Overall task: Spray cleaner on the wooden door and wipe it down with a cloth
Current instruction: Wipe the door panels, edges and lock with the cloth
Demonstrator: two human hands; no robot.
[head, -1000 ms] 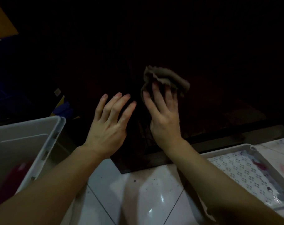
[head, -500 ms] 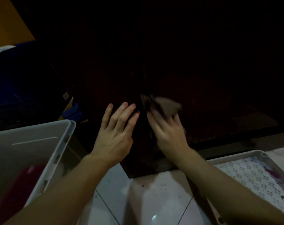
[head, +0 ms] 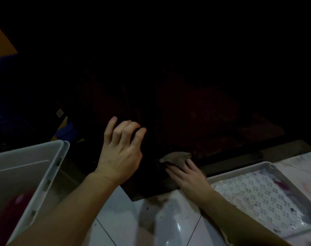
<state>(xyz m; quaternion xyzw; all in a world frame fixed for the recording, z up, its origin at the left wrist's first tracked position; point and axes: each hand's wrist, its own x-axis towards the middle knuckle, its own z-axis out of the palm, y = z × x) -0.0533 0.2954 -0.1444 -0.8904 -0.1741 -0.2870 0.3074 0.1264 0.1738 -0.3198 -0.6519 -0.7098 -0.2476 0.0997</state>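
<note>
Cloth (head: 176, 159) lies crosswise at door (head: 195, 121) bottom under flat right hand (head: 188, 176); left hand (head: 121, 153) loosely curled.

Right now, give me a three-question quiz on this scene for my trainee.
1. True or false: the right hand presses the cloth low on the door.
2. What stands at the far left? A) white bin B) ladder C) chair
3. Fill in: the left hand has its fingers ____ against the door.

Key: 1 true; 2 A; 3 bent.
</note>
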